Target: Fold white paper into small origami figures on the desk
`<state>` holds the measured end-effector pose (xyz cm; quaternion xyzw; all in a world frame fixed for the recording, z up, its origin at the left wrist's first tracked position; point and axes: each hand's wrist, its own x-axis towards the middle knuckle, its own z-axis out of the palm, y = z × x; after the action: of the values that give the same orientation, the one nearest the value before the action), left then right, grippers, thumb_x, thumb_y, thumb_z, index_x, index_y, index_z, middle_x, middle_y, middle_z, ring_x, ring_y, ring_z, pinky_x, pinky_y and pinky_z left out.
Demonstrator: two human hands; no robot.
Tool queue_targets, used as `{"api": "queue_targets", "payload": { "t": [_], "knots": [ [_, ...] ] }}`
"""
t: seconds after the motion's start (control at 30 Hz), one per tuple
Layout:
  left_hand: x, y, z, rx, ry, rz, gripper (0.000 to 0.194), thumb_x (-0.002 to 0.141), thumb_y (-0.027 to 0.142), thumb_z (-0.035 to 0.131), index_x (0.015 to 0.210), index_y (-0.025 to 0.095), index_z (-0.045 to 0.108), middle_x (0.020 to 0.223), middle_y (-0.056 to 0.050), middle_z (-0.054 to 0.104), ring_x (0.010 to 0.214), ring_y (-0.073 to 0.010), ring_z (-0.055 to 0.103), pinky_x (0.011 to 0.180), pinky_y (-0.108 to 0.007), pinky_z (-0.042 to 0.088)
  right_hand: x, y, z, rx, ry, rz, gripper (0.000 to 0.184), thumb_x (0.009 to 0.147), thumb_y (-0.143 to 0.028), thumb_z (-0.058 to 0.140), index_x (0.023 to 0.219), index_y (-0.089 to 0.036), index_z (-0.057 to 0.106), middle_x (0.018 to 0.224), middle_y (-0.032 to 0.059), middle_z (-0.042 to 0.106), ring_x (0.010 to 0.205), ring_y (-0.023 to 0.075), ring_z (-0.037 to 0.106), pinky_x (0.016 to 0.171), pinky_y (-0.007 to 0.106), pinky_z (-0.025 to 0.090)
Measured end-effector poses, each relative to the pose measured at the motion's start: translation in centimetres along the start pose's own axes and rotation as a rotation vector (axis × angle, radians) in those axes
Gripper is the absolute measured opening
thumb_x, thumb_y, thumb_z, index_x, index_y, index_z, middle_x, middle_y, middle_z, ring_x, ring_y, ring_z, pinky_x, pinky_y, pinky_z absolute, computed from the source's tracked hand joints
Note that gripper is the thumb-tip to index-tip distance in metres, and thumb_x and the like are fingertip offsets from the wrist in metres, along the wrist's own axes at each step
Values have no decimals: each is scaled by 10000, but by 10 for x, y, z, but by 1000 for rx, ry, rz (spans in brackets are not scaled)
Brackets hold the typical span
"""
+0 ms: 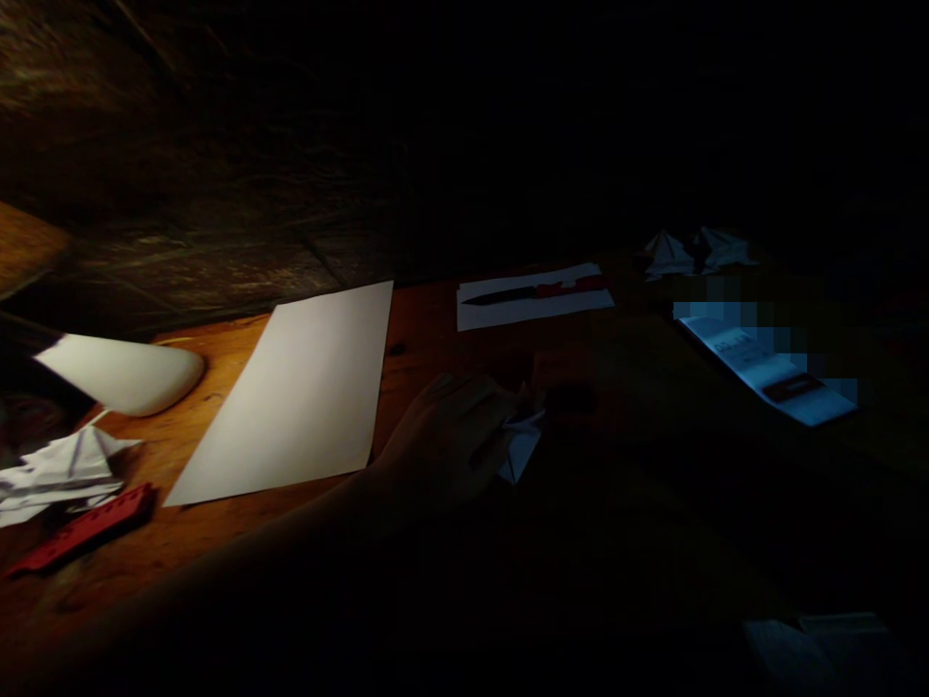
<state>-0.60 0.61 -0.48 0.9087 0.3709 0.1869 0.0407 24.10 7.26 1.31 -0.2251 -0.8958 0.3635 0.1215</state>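
My left hand (454, 431) reaches across the middle of the wooden table, its fingers closed on a small piece of folded white paper (523, 450). The paper's pointed lower end shows below the fingertips. Very dim in the shadow, my right hand (570, 373) is close to the paper's upper side; its fingers are too dark to make out. Beyond both hands, a knife (533, 290) with a dark blade and red handle lies on small white sheets (475, 317). A large blank white sheet (297, 387) rests left of my left hand.
On the left are a white lamp head (137, 373), folded paper shapes (73, 465) and a red toothed plastic piece (87, 528). A lit phone (769, 368) lies at right, with two folded paper pieces (668, 254) behind it. A dark wall closes the back. Pale paper (820, 649) shows at lower right.
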Motion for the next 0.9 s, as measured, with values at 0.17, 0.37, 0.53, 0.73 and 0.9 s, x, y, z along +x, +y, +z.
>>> {"api": "queue_targets", "payload": {
  "t": [0.17, 0.37, 0.53, 0.73, 0.9],
  "knots": [
    [-2, 1, -6, -96, -61, 67, 373, 927, 241, 634, 1295, 181, 618, 1247, -96, 647, 1104, -266, 616, 906, -426, 521, -2, 2, -1, -6, -6, -12, 301, 1015, -387, 635, 1266, -223, 663, 1328, 102, 655, 1114, 227, 666, 947, 435, 587],
    [-1, -2, -11, -30, -94, 165, 261, 974, 238, 576, 1197, 157, 686, 1167, -107, 660, 1018, -252, 637, 854, -399, 565, -2, 5, 0, 0, -27, -64, 315, 1010, -386, 642, 1269, -207, 658, 1302, 99, 663, 1091, 226, 675, 924, 430, 596],
    [-1, -3, -13, 23, -96, 193, 224, 983, 227, 557, 1136, 145, 697, 1101, -106, 664, 976, -237, 633, 860, -398, 580, -1, 9, -2, -1, -29, -125, 327, 1008, -388, 646, 1271, -193, 654, 1284, 98, 669, 1074, 224, 680, 910, 430, 600],
    [-3, -7, -11, -8, -57, 190, 247, 945, 211, 599, 1164, 151, 697, 1227, -144, 671, 1144, -301, 628, 920, -470, 568, -1, 10, -1, -18, 11, -177, 362, 1003, -393, 653, 1296, -180, 639, 1293, 104, 663, 1086, 234, 678, 920, 452, 597],
    [-1, -17, -17, -87, -63, 250, 250, 943, 189, 639, 1187, 179, 693, 1200, -83, 737, 1193, -270, 648, 990, -463, 540, -1, 9, -3, -40, 42, -203, 263, 975, -366, 690, 1171, -192, 708, 1286, 85, 659, 1141, 240, 642, 982, 470, 553]
  ]
}}
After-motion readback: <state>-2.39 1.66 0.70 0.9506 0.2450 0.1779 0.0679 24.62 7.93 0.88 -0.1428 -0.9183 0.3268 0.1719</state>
